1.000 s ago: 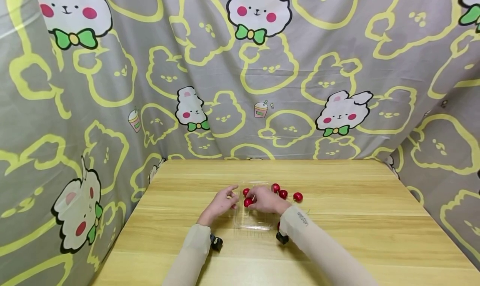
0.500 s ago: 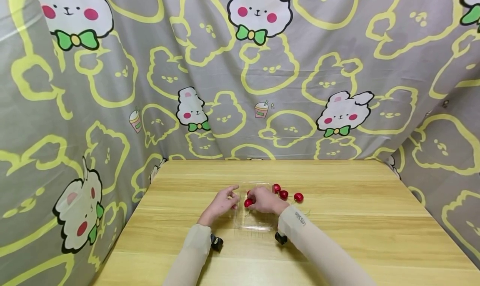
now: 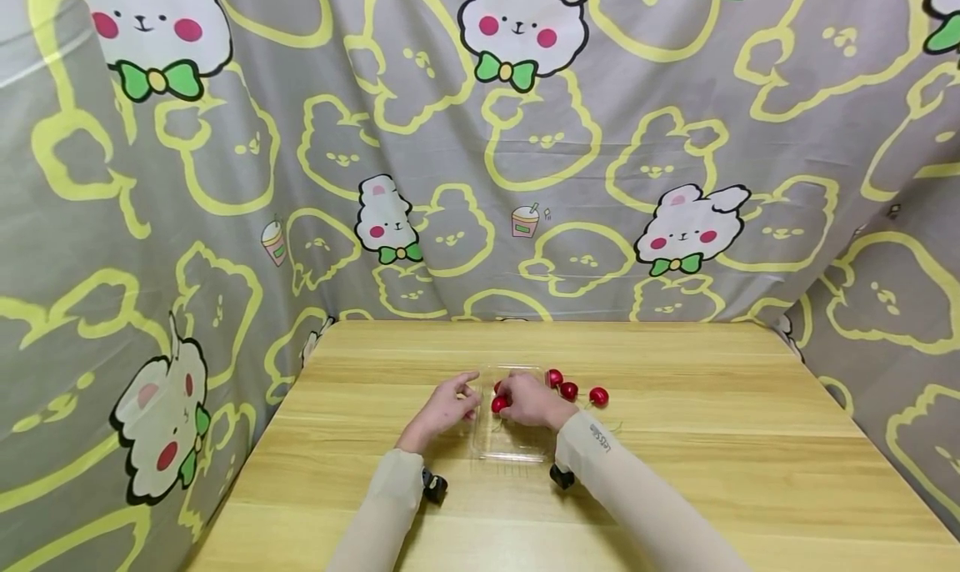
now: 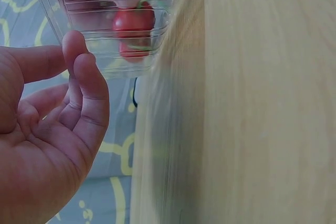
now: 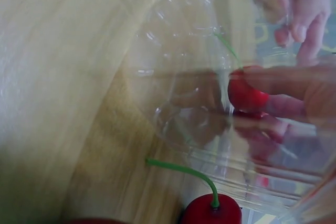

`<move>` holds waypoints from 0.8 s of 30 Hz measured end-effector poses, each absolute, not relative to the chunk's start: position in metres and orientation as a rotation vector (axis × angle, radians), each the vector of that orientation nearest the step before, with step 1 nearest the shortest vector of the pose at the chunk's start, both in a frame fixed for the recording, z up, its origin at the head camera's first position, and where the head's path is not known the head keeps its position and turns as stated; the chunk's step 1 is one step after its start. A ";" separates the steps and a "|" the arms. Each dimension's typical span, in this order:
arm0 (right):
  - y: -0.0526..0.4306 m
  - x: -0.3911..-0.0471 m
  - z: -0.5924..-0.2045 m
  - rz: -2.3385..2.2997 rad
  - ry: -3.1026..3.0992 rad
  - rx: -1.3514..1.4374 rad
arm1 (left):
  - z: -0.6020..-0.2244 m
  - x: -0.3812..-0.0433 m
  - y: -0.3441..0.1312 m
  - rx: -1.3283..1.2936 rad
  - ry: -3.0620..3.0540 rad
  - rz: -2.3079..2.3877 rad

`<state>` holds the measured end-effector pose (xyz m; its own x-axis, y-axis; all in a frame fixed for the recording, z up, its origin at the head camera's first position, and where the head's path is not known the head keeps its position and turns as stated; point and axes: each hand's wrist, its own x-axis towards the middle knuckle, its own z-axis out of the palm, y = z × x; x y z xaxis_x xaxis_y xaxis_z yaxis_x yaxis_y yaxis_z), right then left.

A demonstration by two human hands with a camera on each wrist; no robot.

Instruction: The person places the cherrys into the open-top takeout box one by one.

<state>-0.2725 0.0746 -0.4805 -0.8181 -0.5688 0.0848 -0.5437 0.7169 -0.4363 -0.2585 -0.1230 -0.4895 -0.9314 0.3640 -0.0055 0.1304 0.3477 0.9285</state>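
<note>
We see a clear plastic box (image 3: 517, 455) on the wooden worktop (image 3: 750, 439), between the person's two hands. The right hand (image 3: 531, 398) reaches down into the box, and its fingers pinch a red cherry (image 3: 499, 406) by its round sides. The green stem sticks out free. We think the round part is held because it is easier to grab than a thin, bendy stem. A second cherry (image 3: 497, 386) peeks out behind the fingers, and it looks to be in the box too.

The left hand (image 3: 446, 407) waits close by the box's left wall. Its fingers are loose and a bit bent, and we see nothing in them. We can't tell if they touch the plastic. Maybe the hand is there to stop the light box from sliding.

We spot three more cherries (image 3: 569, 391) on the worktop, just past the box's right side. That seems a handy place, since the right hand can get to them easily.

On the right sleeve (image 3: 630, 480) we find small dark letters that look like "Lets Slim", but they slant, so we aren't sure. We can't find a label on the box. The cloth (image 3: 450, 138) behind has bunny-like faces and cups, with no words we can read.
</note>
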 end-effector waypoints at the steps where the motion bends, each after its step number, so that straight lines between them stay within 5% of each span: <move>1: 0.074 -0.273 -0.481 -0.703 2.857 -0.923 | -0.489 -0.258 -0.123 0.448 2.396 1.623; 24: 0.068 -0.275 -0.481 -0.741 2.836 -0.878 | -0.490 -0.259 -0.123 0.485 2.392 1.638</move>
<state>-0.2746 0.0680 -0.4809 -0.8323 -0.5508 0.0628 -0.5111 0.7187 -0.4714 -0.2591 -0.1233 -0.4899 -0.9257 0.3779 0.0183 0.1537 0.3315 0.9308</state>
